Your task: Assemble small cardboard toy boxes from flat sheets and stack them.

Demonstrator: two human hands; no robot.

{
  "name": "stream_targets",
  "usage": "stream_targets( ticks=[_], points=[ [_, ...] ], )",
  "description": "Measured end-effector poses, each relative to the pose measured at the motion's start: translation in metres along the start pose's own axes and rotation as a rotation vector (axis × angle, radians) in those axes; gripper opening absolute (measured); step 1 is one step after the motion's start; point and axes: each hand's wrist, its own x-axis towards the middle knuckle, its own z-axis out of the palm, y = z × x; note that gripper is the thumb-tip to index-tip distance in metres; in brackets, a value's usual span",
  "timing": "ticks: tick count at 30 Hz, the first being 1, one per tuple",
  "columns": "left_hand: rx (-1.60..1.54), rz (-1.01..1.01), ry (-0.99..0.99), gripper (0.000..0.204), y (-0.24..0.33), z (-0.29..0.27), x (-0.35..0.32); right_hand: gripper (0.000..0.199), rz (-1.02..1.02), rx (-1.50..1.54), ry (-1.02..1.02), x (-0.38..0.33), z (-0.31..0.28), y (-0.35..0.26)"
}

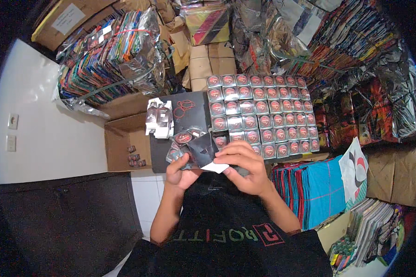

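A small dark folding carton with a pale inner flap is between my two hands, just over the near edge of the dark tabletop. My left hand grips its left side, thumb on top. My right hand pinches the white flap at its right end, fingers curled over the top. Behind the carton lie clear-wrapped round-labelled pieces, partly covered by it. Rows of small clear-topped boxes with red round labels fill the table's right part. Flat, unfolded cartons are stacked at its left.
Red rubber bands lie beside the flat cartons. Left of the table stands an open cardboard box with a few small pieces inside. Bundled packets rise behind, and blue folded stacks sit at the right.
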Motion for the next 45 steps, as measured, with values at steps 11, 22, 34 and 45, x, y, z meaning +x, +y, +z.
stream_targets(
  ticks=[11,22,34,45],
  points=[
    [0.179,0.034,0.016,0.062,0.002,0.005,0.002,0.029,0.227,0.094,0.2,-0.002,0.016,-0.001],
    [0.186,0.032,-0.002,0.062,0.006,0.009,0.001,0.028,0.135,-0.036,0.005,0.013,0.003,-0.016],
    [0.23,0.0,0.027,0.06,0.007,0.007,-0.001,0.023,0.243,0.059,0.141,0.01,0.013,-0.007],
    [0.19,0.049,0.031,0.062,0.007,0.007,0.003,0.026,0.168,-0.013,0.058,0.01,0.01,-0.003]
  ],
)
